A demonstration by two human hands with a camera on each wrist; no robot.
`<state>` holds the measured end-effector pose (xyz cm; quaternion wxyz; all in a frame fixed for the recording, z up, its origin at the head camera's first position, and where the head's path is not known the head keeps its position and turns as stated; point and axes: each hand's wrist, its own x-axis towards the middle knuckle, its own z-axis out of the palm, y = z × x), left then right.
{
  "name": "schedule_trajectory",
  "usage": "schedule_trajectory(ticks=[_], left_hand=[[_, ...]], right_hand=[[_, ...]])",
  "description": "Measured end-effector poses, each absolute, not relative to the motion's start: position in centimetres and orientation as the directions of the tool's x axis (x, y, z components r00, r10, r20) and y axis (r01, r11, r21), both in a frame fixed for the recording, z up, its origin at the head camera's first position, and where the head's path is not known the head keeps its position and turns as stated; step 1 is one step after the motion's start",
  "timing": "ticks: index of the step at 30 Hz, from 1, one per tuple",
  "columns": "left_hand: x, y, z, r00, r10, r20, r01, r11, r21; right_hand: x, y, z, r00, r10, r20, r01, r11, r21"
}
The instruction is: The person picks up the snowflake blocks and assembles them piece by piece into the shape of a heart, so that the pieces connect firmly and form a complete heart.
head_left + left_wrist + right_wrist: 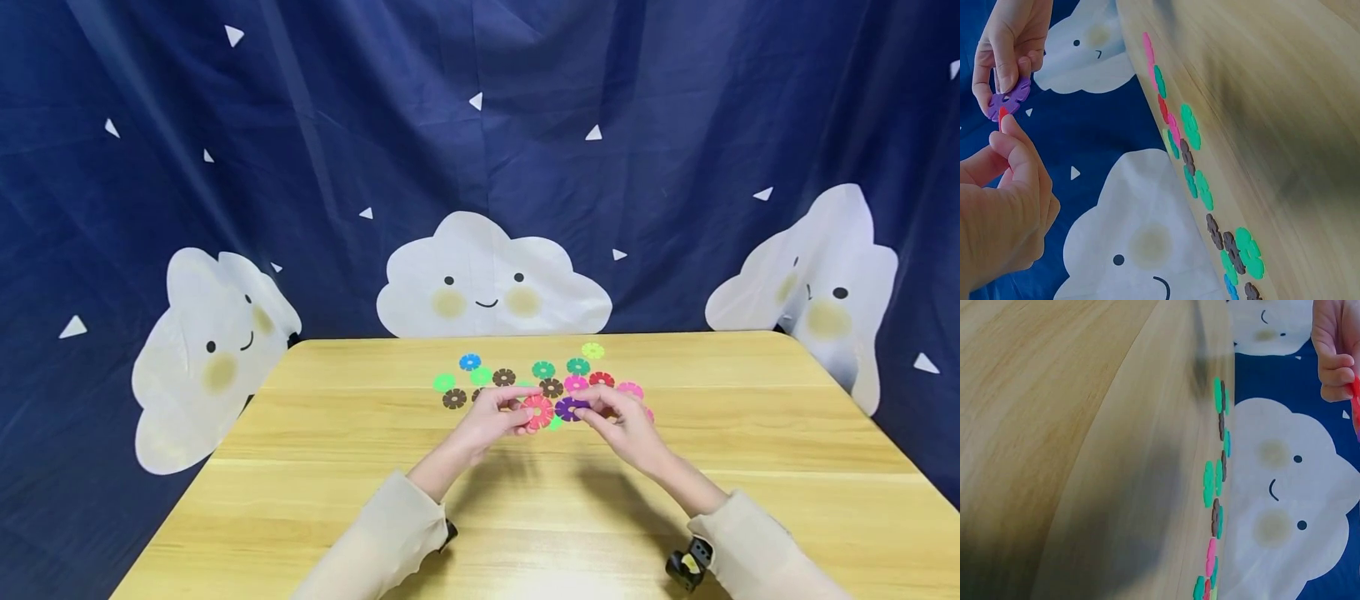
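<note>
My left hand (491,421) pinches a coral-red notched plastic disc (545,414) between thumb and fingers, its flat face toward the head camera. A purple notched disc (564,409) is pinched in my right hand (630,429), close beside the red one. Seen from the left wrist, the red disc (1002,116) is nearly edge-on, its tip right at the rim of the purple disc (1017,95). Both hands are raised above the table. In the right wrist view, the left hand (1337,362) shows at the right edge with the red disc, while the right hand is out of frame.
Several notched discs lie spread on the wooden table (337,467) behind the hands, including a blue disc (465,362), a brown disc (498,379), a yellow disc (587,351) and a dark green disc (572,366). A dark blue curtain (322,125) with clouds hangs behind the table.
</note>
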<state>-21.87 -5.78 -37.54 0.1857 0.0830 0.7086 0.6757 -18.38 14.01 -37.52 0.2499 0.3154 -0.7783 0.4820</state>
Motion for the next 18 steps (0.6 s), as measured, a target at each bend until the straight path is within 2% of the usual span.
schedule_trajectory(ticks=[10, 18], left_hand=[[-21.7, -5.7, -37.4, -0.907, 0.393, -0.151, -0.112, 0.12, 0.986], [-21.8, -5.1, -36.9, -0.914, 0.362, -0.183, -0.143, 0.136, 0.98]], right_hand=[[-18.4, 13.7, -37.5, -0.58, -0.318, 0.75, -0.813, 0.286, -0.507], [-20.2, 14.1, -39.7, -0.484, -0.305, 0.82, -0.873, 0.237, -0.427]])
